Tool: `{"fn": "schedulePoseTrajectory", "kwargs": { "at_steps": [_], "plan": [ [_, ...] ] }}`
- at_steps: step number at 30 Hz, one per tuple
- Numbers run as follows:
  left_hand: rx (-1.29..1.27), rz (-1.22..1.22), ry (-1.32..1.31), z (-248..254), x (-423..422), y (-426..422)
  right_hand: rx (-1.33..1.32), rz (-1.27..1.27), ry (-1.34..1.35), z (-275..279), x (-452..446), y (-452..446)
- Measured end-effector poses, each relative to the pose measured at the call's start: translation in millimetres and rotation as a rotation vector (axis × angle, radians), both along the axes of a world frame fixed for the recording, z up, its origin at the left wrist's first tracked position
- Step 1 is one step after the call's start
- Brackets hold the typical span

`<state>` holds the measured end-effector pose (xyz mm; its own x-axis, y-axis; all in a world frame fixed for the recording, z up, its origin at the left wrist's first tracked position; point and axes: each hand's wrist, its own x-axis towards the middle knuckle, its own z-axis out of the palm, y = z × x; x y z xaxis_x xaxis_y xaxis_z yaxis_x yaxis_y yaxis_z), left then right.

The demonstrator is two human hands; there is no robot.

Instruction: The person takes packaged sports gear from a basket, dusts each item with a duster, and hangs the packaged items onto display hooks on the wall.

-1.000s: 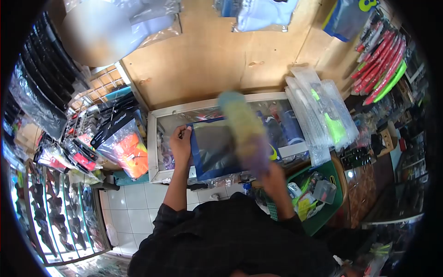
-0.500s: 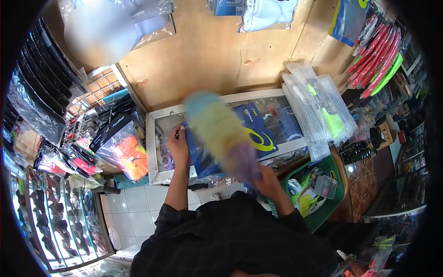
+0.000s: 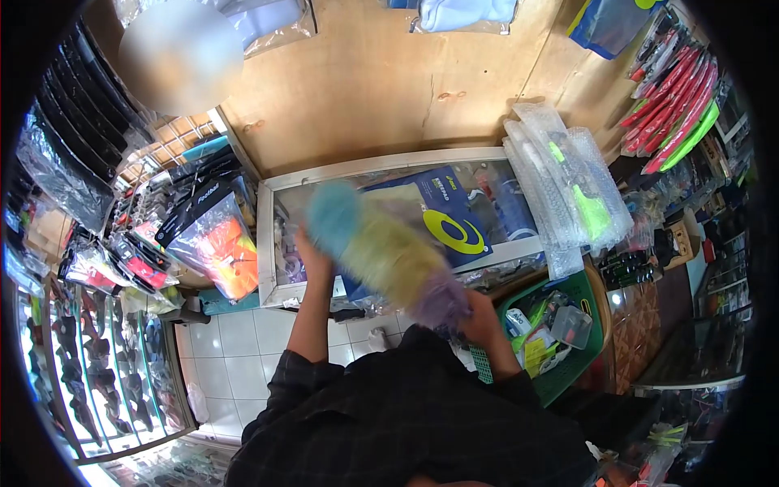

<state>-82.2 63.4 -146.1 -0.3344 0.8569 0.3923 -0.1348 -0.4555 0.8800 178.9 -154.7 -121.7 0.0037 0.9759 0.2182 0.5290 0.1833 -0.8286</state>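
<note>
My right hand (image 3: 482, 318) is closed around the lower end of a fluffy duster (image 3: 391, 258), striped turquoise, yellow and purple and blurred by motion. The duster lies slantwise across a blue knee pad package (image 3: 454, 213) printed with a yellow-green swirl. At the package's left side is my left hand (image 3: 313, 258), which appears to grip its edge; the duster's turquoise tip partly covers the fingers. Beneath the package is a glass-topped display case (image 3: 272, 243) with a white frame.
Bubble-wrapped items (image 3: 560, 187) rest on the case's right end. A green basket (image 3: 596, 325) of small goods stands at the lower right. Packaged football goods (image 3: 215, 243) hang at left, and red packets (image 3: 669, 105) hang at the upper right. A wooden panel (image 3: 365, 89) rises behind the case.
The duster has swung left and slightly down, its turquoise tip now in front of my left hand. More of the package's right part shows. My right hand has shifted slightly right.
</note>
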Motion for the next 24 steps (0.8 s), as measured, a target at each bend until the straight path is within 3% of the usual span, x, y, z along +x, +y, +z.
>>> {"fn": "schedulePoseTrajectory", "kwargs": {
  "at_steps": [2, 6, 8, 9, 12, 13, 14, 17, 18, 20, 22, 24],
  "plan": [
    [-0.269, -0.012, 0.311, 21.6, -2.3, -0.6, -0.144, -0.313, 0.077, -22.1, 13.0, -3.2],
    [-0.214, 0.005, 0.348, 24.4, 0.8, -1.7, 0.006, -0.419, 0.070, -21.6, -0.9, -9.7],
    [-0.123, -0.009, 0.325, -56.3, -22.4, 33.1, 0.001, -0.046, 0.023, -21.7, -0.6, -15.1],
    [-0.036, -0.031, 0.301, -84.1, -31.3, 44.3, 0.004, -0.041, 0.029, -20.8, 4.0, -16.8],
    [-0.121, 0.053, 0.447, -2.5, -7.0, 11.7, -0.041, -0.012, -0.101, -20.6, 30.5, -17.8],
    [-0.236, 0.016, 0.411, 17.2, -1.8, 1.8, -0.093, -0.167, -0.041, -26.4, 41.5, -16.6],
    [-0.235, 0.023, 0.415, 17.3, -0.7, 0.5, -0.143, -0.322, 0.019, -33.4, 48.8, -15.3],
    [-0.129, 0.086, 0.456, 5.5, 0.1, 7.7, -0.032, -0.293, 0.104, -67.5, 54.8, -18.2],
    [-0.120, 0.093, 0.473, 4.3, -1.8, 8.9, -0.022, -0.295, 0.108, -53.1, 47.5, -22.4],
    [-0.108, 0.095, 0.497, 4.4, -1.8, 9.5, -0.100, -0.015, -0.019, -29.6, 31.3, -40.1],
    [-0.127, 0.093, 0.456, 6.3, -1.1, 5.1, -0.003, -0.042, -0.040, -51.1, 37.9, -47.1],
    [-0.190, 0.085, 0.412, 10.1, -3.9, -4.9, -0.146, -0.264, 0.294, -57.2, 52.1, -53.7]
  ]
}}
